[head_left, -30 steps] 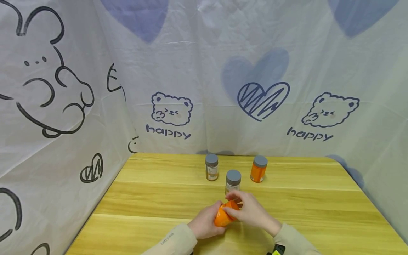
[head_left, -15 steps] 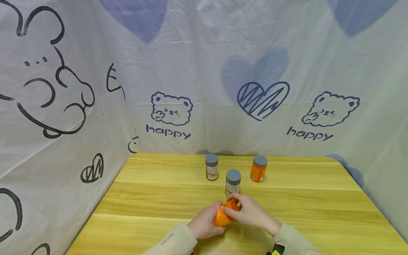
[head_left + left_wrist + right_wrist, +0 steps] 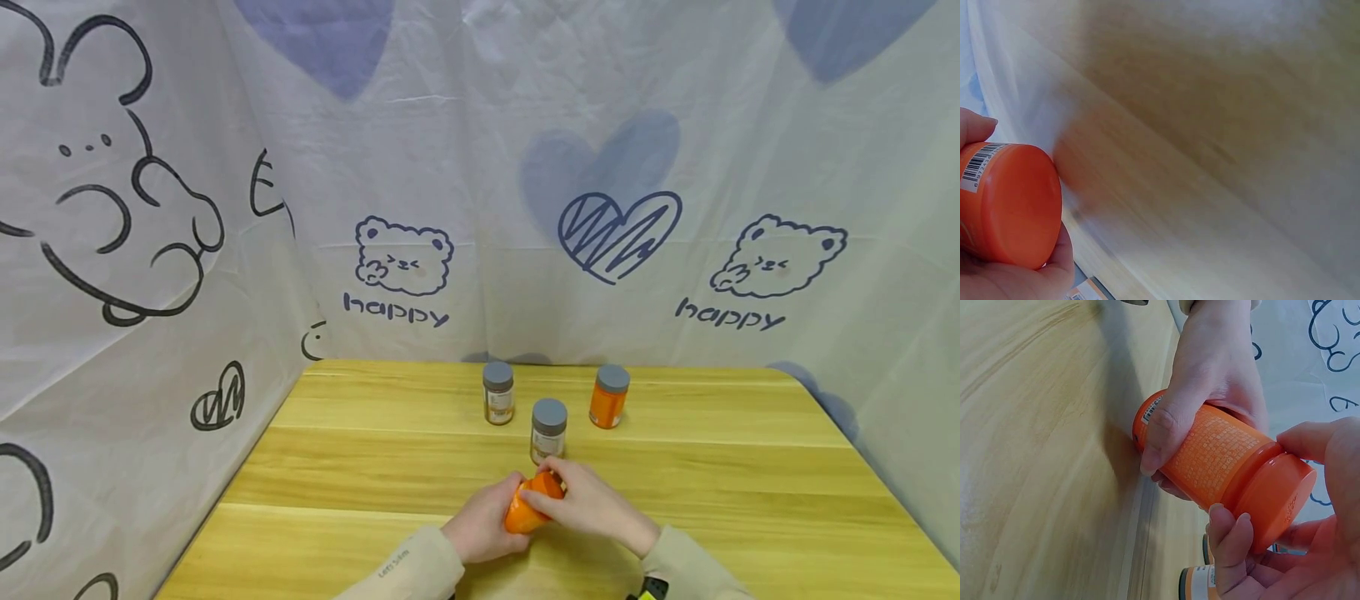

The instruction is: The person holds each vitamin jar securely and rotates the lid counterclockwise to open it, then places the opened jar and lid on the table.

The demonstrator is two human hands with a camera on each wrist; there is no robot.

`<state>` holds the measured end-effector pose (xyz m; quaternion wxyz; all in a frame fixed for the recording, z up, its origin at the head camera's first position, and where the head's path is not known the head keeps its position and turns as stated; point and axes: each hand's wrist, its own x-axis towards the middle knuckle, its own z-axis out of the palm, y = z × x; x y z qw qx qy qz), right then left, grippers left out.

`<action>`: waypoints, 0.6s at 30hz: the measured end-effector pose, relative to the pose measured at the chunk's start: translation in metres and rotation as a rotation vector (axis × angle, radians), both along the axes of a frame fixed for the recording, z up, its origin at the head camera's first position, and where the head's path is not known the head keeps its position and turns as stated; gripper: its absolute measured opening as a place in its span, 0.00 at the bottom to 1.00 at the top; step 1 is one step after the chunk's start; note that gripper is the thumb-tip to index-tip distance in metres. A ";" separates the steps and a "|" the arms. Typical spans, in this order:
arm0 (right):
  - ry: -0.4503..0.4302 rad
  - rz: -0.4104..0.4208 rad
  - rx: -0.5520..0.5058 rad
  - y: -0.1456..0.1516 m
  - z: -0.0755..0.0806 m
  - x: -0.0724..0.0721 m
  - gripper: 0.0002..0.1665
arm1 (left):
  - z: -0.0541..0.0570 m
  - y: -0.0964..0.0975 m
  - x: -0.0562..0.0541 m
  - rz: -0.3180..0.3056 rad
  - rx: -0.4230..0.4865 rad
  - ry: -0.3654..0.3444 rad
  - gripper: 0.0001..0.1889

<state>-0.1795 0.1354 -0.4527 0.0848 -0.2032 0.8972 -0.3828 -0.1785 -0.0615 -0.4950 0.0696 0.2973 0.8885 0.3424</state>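
An orange bottle (image 3: 1210, 453) with an orange lid (image 3: 1282, 494) is held tilted over the wooden table. My left hand (image 3: 483, 523) grips its body, thumb across the printed label in the right wrist view. With thumb and fingers, my right hand (image 3: 596, 504) holds the lid's rim. The left wrist view shows the bottle's smooth orange base (image 3: 1025, 206) and a barcode near it. Just beyond my hands stands a grey-lidded jar (image 3: 548, 442) with a pale label, its foot close to my right fingertips in the head view.
Farther back on the table (image 3: 360, 467) stand another pale-labelled jar (image 3: 498, 404) with a grey lid and, to the right, an orange jar (image 3: 607, 406) with a grey lid. A white cloth (image 3: 495, 167) with hearts and bear drawings hangs behind the table's far edge.
My right fingers have shifted slightly lower and closer round the lid. My left hand, the bottle and the standing jars stay in place.
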 end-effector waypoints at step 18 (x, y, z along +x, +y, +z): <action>0.019 0.027 0.002 0.002 -0.003 -0.002 0.22 | -0.002 0.000 -0.001 0.001 0.012 -0.024 0.26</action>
